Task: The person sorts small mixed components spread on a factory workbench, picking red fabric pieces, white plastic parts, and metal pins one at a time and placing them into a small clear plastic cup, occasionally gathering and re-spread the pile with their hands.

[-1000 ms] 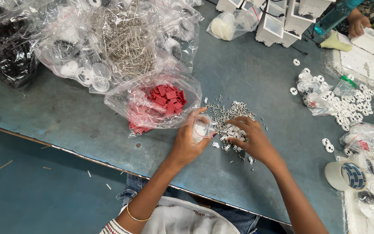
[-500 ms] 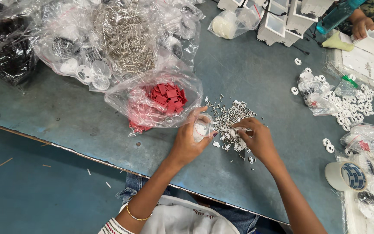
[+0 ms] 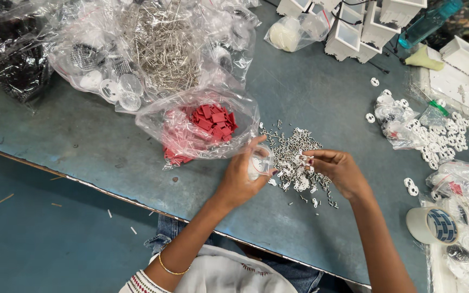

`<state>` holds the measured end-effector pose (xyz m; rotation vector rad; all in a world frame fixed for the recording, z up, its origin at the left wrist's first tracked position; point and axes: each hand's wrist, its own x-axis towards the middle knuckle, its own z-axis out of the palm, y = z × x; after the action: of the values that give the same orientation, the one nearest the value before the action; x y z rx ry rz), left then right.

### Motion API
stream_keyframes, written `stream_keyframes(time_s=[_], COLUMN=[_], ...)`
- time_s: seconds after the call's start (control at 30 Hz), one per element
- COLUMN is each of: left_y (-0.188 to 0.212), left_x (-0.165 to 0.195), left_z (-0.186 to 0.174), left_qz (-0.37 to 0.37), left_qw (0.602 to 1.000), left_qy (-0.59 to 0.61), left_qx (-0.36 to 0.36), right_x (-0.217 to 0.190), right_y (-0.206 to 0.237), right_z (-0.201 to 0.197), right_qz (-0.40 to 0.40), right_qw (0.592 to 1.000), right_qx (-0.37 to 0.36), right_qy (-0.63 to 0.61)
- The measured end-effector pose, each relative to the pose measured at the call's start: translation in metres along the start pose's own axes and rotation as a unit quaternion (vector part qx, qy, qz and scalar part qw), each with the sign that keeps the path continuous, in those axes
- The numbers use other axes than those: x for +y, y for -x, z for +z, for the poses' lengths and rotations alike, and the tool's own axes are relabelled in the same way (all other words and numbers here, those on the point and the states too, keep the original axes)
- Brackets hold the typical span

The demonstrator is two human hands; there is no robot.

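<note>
Hands meet at the centre of the frame over a blue-grey table (image 3: 310,81). The left hand (image 3: 242,176) curls its fingers around a small clear round part (image 3: 260,161), gripping it just left of a loose pile of small metal pieces (image 3: 297,160). The right hand (image 3: 338,169) rests on that pile, thumb and fingertips pinched together on a tiny piece too small to make out. Just left of the hands lies a clear bag of red parts (image 3: 204,127); a bigger bag of metal pins (image 3: 158,43) fills the upper left. White rings (image 3: 446,135) scatter at the right, with a tape roll (image 3: 432,225) at the lower right.
</note>
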<state>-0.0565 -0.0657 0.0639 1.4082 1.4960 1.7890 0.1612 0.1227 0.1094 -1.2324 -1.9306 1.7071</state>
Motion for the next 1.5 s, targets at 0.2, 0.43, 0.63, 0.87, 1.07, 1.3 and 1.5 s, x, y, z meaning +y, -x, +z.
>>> stream_keyframes(time_s=[0.2, 0.43, 0.63, 0.87, 1.07, 1.3, 1.5], left_y=[-0.001, -0.002, -0.002, -0.003, -0.001, -0.006, -0.006], left_x=[0.001, 0.004, -0.002, -0.006, -0.004, 0.0, 0.0], left_z=[0.004, 0.005, 0.007, 0.008, 0.005, 0.002, 0.0], left_qz=[0.03, 0.016, 0.037, 0.059, 0.028, 0.031, -0.008], left_qw=[0.999, 0.999, 0.998, 0.998, 0.999, 0.998, 0.999], left_qy=[-0.037, -0.042, -0.038, -0.029, -0.01, 0.04, 0.043], left_qx=[-0.009, -0.016, -0.013, -0.004, 0.012, 0.035, 0.019], right_x=[-0.054, -0.104, -0.111, -0.11, -0.084, -0.001, 0.018], right_y=[0.014, 0.029, 0.048, 0.062, 0.054, 0.038, 0.01], right_z=[0.019, 0.089, 0.132, 0.136, 0.093, 0.104, 0.104], right_qz=[-0.021, -0.167, -0.24, -0.326, -0.273, -0.347, -0.403], right_qw=[0.997, 0.974, 0.929, 0.866, 0.91, 0.819, 0.761], right_qx=[-0.065, -0.057, 0.044, 0.036, 0.109, 0.052, 0.033], right_qy=[-0.042, 0.146, 0.28, 0.377, 0.293, 0.454, 0.508])
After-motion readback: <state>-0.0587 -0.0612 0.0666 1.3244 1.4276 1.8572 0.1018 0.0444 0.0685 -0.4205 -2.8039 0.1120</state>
